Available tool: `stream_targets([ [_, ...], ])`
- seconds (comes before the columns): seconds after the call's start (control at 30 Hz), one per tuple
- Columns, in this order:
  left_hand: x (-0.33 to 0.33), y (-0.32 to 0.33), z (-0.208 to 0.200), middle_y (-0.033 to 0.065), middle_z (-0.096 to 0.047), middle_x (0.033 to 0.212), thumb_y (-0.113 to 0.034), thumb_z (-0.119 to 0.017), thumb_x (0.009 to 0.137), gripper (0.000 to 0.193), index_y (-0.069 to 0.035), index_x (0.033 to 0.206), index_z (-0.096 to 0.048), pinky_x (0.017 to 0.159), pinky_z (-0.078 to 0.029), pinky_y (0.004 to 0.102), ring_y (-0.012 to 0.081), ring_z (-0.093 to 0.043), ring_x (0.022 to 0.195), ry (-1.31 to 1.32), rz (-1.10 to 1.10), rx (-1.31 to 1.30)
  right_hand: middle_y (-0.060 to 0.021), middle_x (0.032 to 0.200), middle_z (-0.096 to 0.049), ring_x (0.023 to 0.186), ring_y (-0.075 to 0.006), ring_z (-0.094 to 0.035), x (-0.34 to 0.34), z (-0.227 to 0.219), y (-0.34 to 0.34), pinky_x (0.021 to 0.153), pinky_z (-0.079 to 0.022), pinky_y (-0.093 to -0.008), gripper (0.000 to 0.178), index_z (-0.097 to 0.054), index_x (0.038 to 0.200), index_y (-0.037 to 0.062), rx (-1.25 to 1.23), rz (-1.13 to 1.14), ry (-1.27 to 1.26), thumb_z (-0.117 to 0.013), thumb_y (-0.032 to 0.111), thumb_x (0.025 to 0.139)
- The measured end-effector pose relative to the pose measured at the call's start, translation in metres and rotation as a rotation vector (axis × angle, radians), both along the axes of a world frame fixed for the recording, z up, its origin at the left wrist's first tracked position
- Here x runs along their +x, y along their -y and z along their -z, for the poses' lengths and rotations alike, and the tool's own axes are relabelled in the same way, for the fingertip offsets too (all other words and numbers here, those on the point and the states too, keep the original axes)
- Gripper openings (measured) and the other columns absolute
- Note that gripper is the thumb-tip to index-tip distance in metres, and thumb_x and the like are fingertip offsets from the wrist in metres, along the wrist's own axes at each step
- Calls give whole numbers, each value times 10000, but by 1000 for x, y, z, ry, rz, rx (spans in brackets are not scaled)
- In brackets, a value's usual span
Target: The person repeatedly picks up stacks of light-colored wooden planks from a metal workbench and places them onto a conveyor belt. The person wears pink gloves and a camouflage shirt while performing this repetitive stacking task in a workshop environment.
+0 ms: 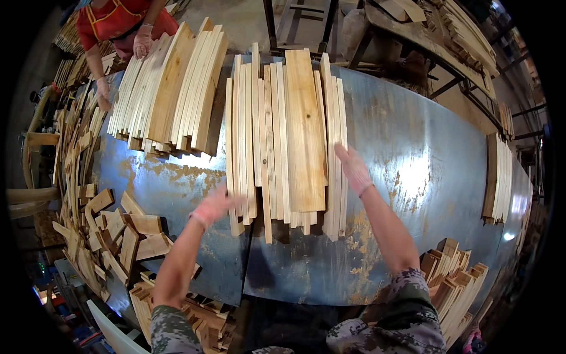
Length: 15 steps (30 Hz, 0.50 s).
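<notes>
In front of me, a bundle of long pale wooden boards (pixel 274 153) lies on the metal-topped table, their ends uneven. One wider board (pixel 305 130) rests on top, right of the bundle's middle. My left hand (pixel 217 206) is at the near left side of the bundle, fingers stretched toward it and slightly blurred. Along the right side, my right hand (pixel 355 167) has its fingers extended against the outermost board. Neither hand is closed around a board. Both seem to wear thin pale gloves.
A co-worker's gloved hands (pixel 143 42) touch another board stack (pixel 168 88) at the far left. Short offcuts (pixel 132 233) lie piled at the left. More boards stand at the right edge (pixel 499 180) and lower right (pixel 454 277). The metal tabletop (pixel 389 124) has worn, rusty patches.
</notes>
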<state>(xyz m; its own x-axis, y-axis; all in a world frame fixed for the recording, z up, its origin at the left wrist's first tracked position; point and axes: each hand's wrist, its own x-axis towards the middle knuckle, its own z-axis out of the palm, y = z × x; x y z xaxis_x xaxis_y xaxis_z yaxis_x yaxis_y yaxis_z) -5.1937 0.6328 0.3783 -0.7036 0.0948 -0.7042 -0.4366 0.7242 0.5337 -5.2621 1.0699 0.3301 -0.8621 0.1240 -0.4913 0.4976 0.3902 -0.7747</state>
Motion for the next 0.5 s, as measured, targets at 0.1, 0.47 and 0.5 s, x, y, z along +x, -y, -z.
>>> stream_targets([
  [0.1,-46,-39,10,222,-630,1443,-460,-821,901,908,52,1550,-445,1113,-483,420,328,-622,1295,-268,-488,209,-282,1333,-687,1272,-410,-645,-12,-33,31,1068,-493,-468,698,-590,1470,36,83,59,59,-556,587,1042],
  [0.47,82,-90,-3,156,-682,1300,-155,-885,831,807,17,1506,-477,1060,-520,367,260,-654,1191,-376,-415,270,-245,1223,-732,1147,-406,-683,149,-25,-4,998,-512,-493,661,-649,1396,45,247,81,112,-639,560,982],
  [0.5,107,-95,-5,156,-684,1293,-158,-886,830,811,16,1507,-475,1054,-523,368,258,-658,1182,-352,-438,297,-233,1220,-738,1140,-390,-688,174,-31,-10,996,-514,-481,639,-657,1385,46,233,103,106,-650,541,982],
])
